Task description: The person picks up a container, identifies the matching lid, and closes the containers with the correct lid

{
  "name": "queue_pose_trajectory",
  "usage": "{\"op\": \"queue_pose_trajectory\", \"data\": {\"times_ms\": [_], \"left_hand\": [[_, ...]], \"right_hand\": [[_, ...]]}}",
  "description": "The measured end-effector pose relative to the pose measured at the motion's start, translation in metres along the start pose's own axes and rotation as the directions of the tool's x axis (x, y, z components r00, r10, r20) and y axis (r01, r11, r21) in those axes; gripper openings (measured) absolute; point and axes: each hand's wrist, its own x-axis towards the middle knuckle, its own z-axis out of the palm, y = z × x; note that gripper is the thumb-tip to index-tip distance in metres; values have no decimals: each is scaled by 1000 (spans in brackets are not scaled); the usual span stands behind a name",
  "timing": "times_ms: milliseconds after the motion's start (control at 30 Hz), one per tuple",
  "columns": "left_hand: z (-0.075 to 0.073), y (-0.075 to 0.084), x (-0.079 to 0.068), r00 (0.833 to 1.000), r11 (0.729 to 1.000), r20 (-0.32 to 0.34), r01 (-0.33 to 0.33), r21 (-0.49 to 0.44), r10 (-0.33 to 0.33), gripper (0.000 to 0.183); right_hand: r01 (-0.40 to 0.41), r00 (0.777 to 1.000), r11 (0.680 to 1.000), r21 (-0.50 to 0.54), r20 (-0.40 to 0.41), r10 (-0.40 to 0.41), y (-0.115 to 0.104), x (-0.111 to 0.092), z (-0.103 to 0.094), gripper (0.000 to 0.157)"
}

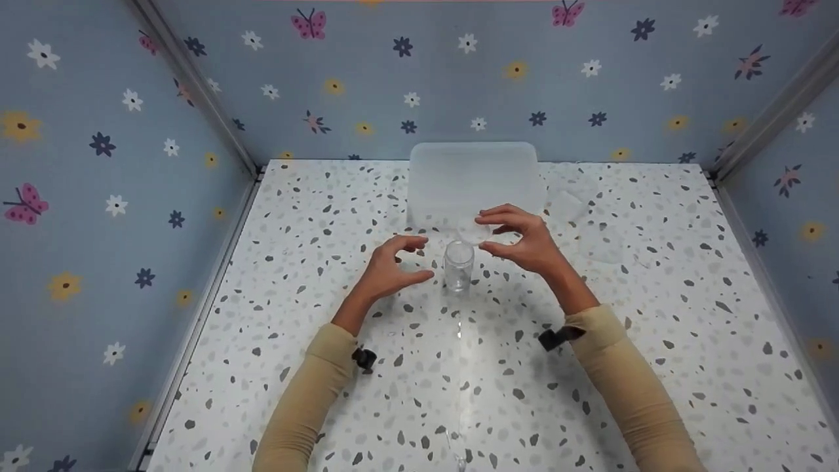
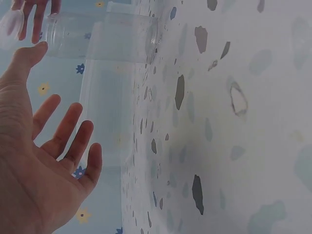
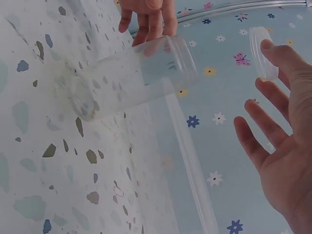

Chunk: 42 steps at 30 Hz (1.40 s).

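Observation:
A clear, open-topped plastic jar (image 1: 457,270) stands upright on the speckled table between the two hands. Thumb and fingers of my right hand (image 1: 521,239) pinch a round translucent lid (image 3: 262,54), held just above and behind the jar's mouth, apart from it. My left hand (image 1: 390,267) is to the left of the jar, thumb and fingers spread apart with nothing between them. In the left wrist view the jar (image 2: 105,38) lies beyond the left thumb, and a small gap seems to separate them in the head view.
Behind the jar, a large translucent plastic box (image 1: 472,174) stands against the flowered back wall (image 1: 468,72). Flat clear pieces (image 1: 600,244) lie on the table (image 1: 682,295) to the right, hard to make out. Patterned panels close off both sides.

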Motion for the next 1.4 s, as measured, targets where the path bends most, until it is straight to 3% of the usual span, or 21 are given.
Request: {"op": "queue_pose_trajectory", "data": {"times_ms": [500,1400], "left_hand": [[-1,-2,-2,1000,1000,8,4,9,-4,65],[1,-3,1,1000,1000,6,13,6,-13,64]], "right_hand": [[-152,988,988,-35,33,153,15,-11,25,41],[-144,988,989,-28,50,146,27,-20,35,39]]}}
